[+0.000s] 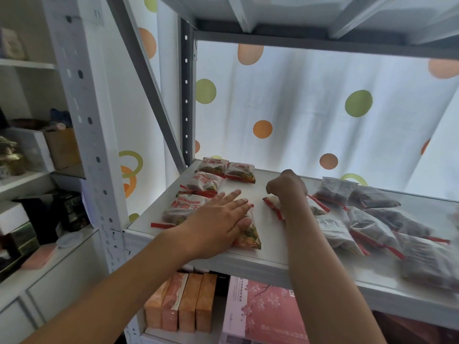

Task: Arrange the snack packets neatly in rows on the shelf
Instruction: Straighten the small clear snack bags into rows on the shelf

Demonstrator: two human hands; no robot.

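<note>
The white shelf (260,254) is seen carrying two groups of snack packets. On its right half a loose heap of packets (377,219) is spread, overlapped and tilted, mostly turned back-side up. On the left, 5 packets are laid face up in 2 short columns: a front-left packet (183,207), a middle one (203,182) and 2 at the back (214,165), (240,171). The fifth packet (248,234) is pressed flat under the left hand (218,224), whose fingers are kept straight and spread, nothing being gripped. A single packet (275,206), just left of the heap, is held by the right hand (288,187) with the fingers curled down over it; how firmly it is pinched cannot be told, since the fingertips are hidden by the knuckles.

Judged from this, the row could be skewed if the pressed packet is slid by the flat palm, since it lies close to the shelf's front edge and could be nudged over it. If the single packet is lifted by one sealed end, neighbours in the heap may be dragged along.
</note>
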